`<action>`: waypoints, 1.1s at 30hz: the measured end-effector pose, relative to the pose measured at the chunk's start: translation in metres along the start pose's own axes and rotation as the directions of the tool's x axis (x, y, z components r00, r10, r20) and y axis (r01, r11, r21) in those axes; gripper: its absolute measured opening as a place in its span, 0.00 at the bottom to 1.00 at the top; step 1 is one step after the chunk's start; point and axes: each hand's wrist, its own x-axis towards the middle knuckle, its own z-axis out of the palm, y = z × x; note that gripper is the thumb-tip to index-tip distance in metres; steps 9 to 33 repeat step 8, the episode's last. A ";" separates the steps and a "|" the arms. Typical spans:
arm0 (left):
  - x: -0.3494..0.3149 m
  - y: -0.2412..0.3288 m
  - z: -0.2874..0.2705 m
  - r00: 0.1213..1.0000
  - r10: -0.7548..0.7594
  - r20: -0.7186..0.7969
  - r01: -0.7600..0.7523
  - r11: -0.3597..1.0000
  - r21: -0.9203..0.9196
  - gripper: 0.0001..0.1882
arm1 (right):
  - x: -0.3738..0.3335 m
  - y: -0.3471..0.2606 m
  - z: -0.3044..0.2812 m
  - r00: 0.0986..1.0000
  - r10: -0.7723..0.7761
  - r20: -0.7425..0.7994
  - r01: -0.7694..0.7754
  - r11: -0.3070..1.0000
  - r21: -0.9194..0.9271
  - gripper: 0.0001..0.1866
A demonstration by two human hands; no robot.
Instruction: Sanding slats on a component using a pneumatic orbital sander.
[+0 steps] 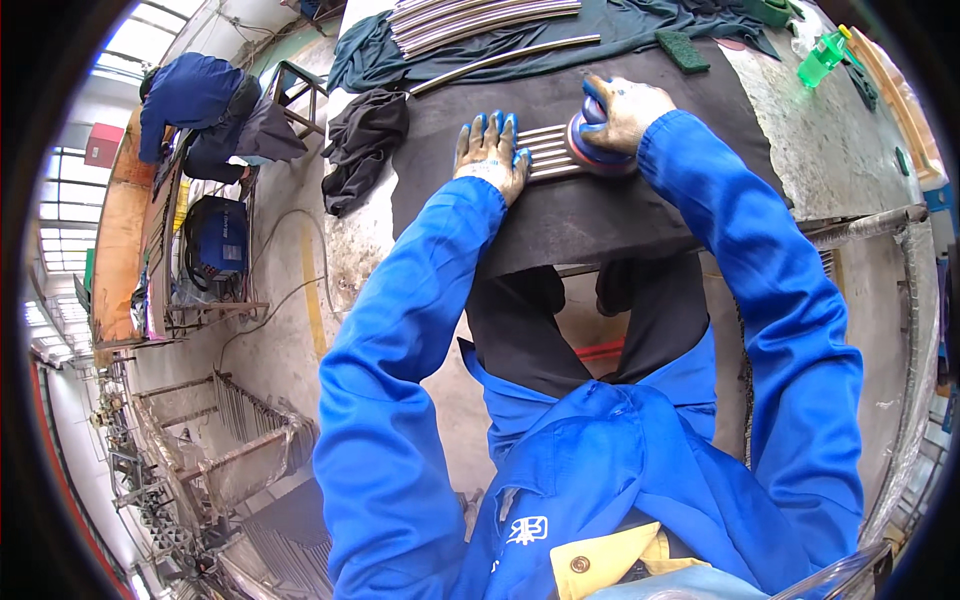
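Several shiny metal tubes (pixel 546 148) lie side by side on a black mat (pixel 610 225) that covers the table. My left hand (pixel 490 158), in a worn glove with blue fingertips, rests flat over their left ends with the fingers stretched out. In a similar glove, my right hand (pixel 636 112) is wrapped round a blue, round hand-held sander (pixel 598 152). The sander's disc sits against the tubes' right part and hides their ends.
Beyond the mat, more metal tubes (pixel 470 25) lie on dark green cloth, with a single tube (pixel 500 64) nearer. A green scouring pad (pixel 683 52), a green bottle (pixel 823 58) and a black cloth (pixel 365 150) surround the work. A person (pixel 200 100) bends over at left.
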 end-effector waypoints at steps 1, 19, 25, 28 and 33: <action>0.004 0.000 0.000 1.000 -0.002 -0.001 0.002 1.000 0.006 0.34 | 0.002 -0.001 0.000 1.000 -0.008 -0.009 0.009 1.000 0.003 0.35; 0.014 -0.003 0.006 1.000 -0.005 -0.005 0.005 0.999 0.038 0.35 | 0.003 -0.020 -0.018 0.998 -0.052 0.046 0.052 0.999 0.003 0.34; 0.014 -0.003 0.006 1.000 -0.005 -0.005 0.005 0.999 0.038 0.35 | 0.003 -0.020 -0.018 0.998 -0.052 0.046 0.052 0.999 0.003 0.34; 0.014 -0.003 0.006 1.000 -0.005 -0.005 0.005 0.999 0.038 0.35 | 0.003 -0.020 -0.018 0.998 -0.052 0.046 0.052 0.999 0.003 0.34; 0.014 -0.003 0.006 1.000 -0.005 -0.005 0.005 0.999 0.038 0.35 | 0.003 -0.020 -0.018 0.998 -0.052 0.046 0.052 0.999 0.003 0.34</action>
